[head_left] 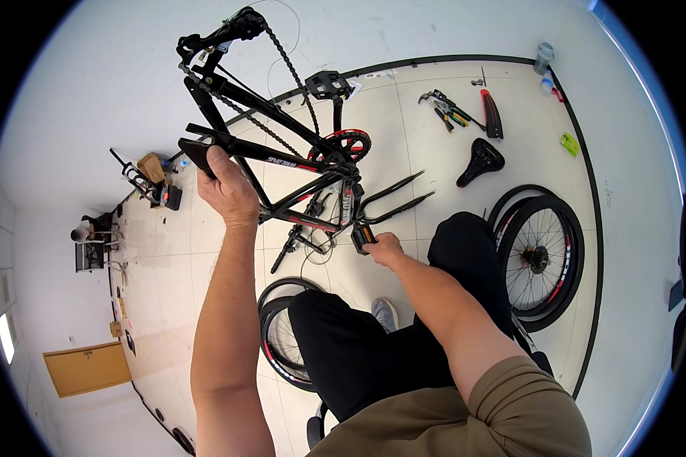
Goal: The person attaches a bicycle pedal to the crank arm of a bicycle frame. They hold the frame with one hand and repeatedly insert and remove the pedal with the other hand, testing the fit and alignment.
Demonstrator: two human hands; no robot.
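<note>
A black bicycle frame (282, 156) with red markings is tilted up in front of me, its chain (286, 61) hanging loosely from the rear end. My left hand (229, 190) is closed around a flat black object (197, 155) beside the frame's tubes; its kind is not clear. Low on the frame, my right hand (385, 250) grips a black pedal (363, 238) with an orange reflector. The other pedal (328, 84) sticks out on the far side, past the red and black chainring (354, 145). A fork (392, 209) points right from the frame.
Wheels (541, 259) lie at my right, others (286, 335) by my left knee. A handlebar (288, 247) rests on the floor behind the frame. Farther right are a saddle (482, 161), a red-black mudguard (492, 114), hand tools (450, 110) and bottles (544, 59). Another person (84, 232) is far left.
</note>
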